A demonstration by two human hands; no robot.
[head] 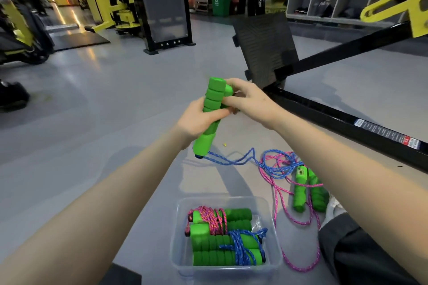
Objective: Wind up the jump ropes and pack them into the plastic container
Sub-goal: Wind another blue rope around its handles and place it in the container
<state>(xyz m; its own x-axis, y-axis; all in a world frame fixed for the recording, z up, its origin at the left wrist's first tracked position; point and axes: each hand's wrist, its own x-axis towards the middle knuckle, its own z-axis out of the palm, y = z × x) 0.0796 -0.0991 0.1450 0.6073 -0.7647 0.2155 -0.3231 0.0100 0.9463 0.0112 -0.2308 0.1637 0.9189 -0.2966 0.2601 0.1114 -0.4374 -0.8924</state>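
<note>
**Winding the third rope.** Two green foam handles are being held side by side at the centre of the view.

- **Hands:** The left hand is wrapping its fingers round the middle of the nearer handle. The right hand is pressing the top of the second handle against the first with curled fingers.
- **Rope:** The blue rope is hanging from the lower handle end and trailing toward four o'clock, where it is lying tangled with a pink rope on the floor.
- **Handling:** The foam is probably giving a little under grip and not slipping. The braided cord looks light and limp, so hold is best taken on the handles, with the cord wound round them.
- **Surroundings:** The plastic container is sitting at six o'clock, holding two wound ropes. A second pair of handles is lying at four o'clock.
- **Obstacles:** The pink loops crossing the blue cord are likely to snag the winding. A black machine frame is running past at three o'clock.
</note>
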